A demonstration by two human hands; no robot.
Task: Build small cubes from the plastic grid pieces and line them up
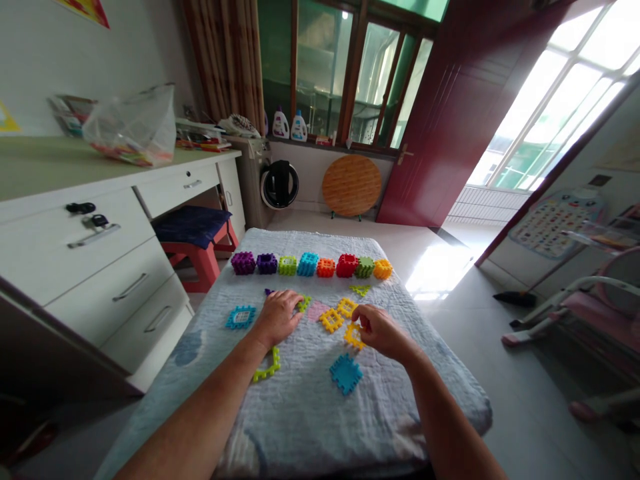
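Note:
My left hand (279, 315) lies palm down on the cloth, fingers stretched out. Its fingertips touch or nearly touch a small green toothed piece (305, 304). A dark purple piece (269, 292) peeks out behind it, and a green frame piece (270, 365) is partly hidden by my forearm. My right hand (379, 327) has its fingers curled at the edge of a yellow square building piece (353, 337), apparently pinching it. Two more yellow squares, one left (331, 321) and one behind (346, 307), lie close by. Blue toothed pieces rest at left (241, 317) and in front (346, 374).
Stacks of interlocking pieces in several colours, among them a red stack (347, 265), line the far side of the cloth-covered table (300, 420). A green triangular piece (360, 290) lies before them. At left stand a stool (195, 233) and a desk (113, 250).

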